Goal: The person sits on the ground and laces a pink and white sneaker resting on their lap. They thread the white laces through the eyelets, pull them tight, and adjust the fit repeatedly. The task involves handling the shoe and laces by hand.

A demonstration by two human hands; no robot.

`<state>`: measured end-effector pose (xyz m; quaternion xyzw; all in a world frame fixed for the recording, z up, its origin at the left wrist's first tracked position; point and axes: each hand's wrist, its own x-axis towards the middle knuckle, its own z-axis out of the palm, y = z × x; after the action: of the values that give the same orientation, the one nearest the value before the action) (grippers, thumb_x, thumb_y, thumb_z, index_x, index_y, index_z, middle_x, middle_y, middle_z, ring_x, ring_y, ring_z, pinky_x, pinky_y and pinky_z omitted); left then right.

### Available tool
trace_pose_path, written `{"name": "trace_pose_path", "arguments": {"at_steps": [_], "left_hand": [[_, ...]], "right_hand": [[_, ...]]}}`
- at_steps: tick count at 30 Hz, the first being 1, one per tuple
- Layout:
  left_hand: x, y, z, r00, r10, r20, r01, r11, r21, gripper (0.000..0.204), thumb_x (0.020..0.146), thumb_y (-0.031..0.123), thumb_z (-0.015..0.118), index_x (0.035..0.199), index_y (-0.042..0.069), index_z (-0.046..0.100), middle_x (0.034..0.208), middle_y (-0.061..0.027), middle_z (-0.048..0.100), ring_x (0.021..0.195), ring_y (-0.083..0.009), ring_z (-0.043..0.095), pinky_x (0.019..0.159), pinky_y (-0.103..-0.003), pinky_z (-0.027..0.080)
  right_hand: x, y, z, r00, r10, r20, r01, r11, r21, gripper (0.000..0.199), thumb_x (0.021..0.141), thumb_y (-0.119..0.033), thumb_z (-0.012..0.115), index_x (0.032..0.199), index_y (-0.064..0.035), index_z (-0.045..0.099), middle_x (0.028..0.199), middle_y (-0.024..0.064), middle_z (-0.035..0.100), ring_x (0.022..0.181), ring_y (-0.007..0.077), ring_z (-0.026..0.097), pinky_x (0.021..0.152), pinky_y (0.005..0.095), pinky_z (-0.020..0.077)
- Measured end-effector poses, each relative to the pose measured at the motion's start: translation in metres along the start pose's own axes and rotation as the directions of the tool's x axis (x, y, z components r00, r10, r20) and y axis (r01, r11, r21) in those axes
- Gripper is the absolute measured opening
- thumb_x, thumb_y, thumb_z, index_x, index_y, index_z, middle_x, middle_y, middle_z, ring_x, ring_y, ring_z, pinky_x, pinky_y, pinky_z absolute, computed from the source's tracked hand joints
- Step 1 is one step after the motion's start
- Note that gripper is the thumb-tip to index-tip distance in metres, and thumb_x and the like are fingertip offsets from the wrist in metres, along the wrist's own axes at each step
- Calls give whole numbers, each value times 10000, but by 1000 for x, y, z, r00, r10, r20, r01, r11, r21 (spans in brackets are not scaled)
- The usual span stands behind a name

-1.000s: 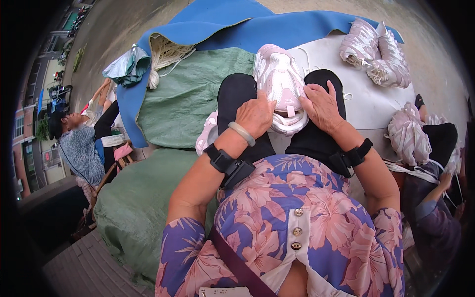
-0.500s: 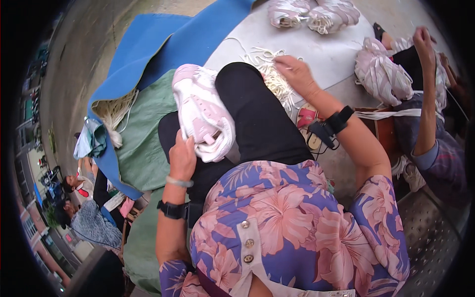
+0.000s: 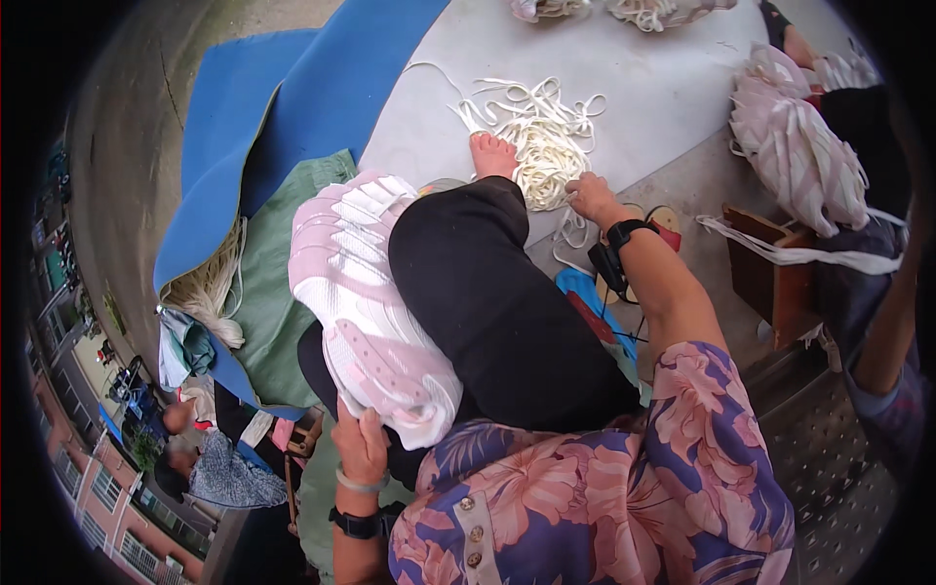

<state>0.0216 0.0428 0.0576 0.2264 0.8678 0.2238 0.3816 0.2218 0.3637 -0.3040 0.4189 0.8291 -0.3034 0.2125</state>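
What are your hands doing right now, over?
Left hand gripping the pink-and-white bundle on the lap. Right hand down on the loose white cords. Bare foot beside the cords, nothing blocking.

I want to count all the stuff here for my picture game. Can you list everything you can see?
pink-and-white bundle: one, on the lap, left hand gripping its near end
loose cord pile: one, cream, on the grey sheet by the bare foot
grey sheet: one, spread ahead
blue mat: one, left of the sheet
green sack: one, under the bundle's left side
other bundles: several, pink-white, right and top edge
wooden stool: one, brown, right
other people: two or more, lower left and right edge
left hand: on the bundle
right hand: at the cord pile
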Motion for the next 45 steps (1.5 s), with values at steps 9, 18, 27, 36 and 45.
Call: {"name": "trace_pose_path", "arguments": {"at_steps": [9, 18, 27, 36, 45], "left_hand": [[6, 4, -4, 1000, -12, 27, 14, 997, -82, 356, 928, 181, 420, 1169, -81, 415, 569, -51, 544, 428, -122, 517, 413, -254, 401], [15, -2, -21, 978, -10, 209, 36, 992, -122, 468, 894, 193, 493, 1242, -76, 331, 624, -75, 584, 483, -161, 571, 467, -276, 455], [26, -20, -35, 847, 163, 506, -165, 986, -41, 657, 819, 245, 622, 1228, -138, 279, 1009, -283, 561, 789, -411, 614, 705, -427, 491], [-2, -9, 3, 962, 63, 265, -36, 994, -104, 596, 840, 166, 552, 1288, -89, 252, 792, -240, 607, 595, -366, 614, 530, -392, 491], [12, -16, -15, 938, 126, 324, -37, 964, -265, 476, 831, 191, 606, 1185, -33, 381, 648, -103, 623, 483, -160, 600, 443, -270, 461]], "right_hand": [[29, -8, -4, 968, 193, 159, -246, 846, 472, 272, 751, -226, 604, 1004, -135, 647, 1002, 113, 619, 981, 299, 571, 859, 390, 451], [28, -11, 3, 950, 215, 225, -246, 962, 119, 402, 743, -305, 589, 1106, -132, 595, 1250, 134, 464, 1165, 344, 422, 979, 398, 355], [37, -7, 16, 946, 285, -154, -242, 938, 247, 258, 778, -233, 547, 1016, -148, 599, 739, 176, 610, 780, 351, 605, 701, 422, 473], [26, -45, -35, 953, 119, -278, -147, 986, -83, 119, 777, -159, 499, 841, -104, 583, 798, 189, 624, 784, 380, 597, 704, 456, 470], [-31, -54, -117, 779, 81, -621, 219, 894, 392, 178, 757, -147, 561, 890, -43, 614, 726, 138, 620, 686, 239, 608, 649, 333, 471]]}}
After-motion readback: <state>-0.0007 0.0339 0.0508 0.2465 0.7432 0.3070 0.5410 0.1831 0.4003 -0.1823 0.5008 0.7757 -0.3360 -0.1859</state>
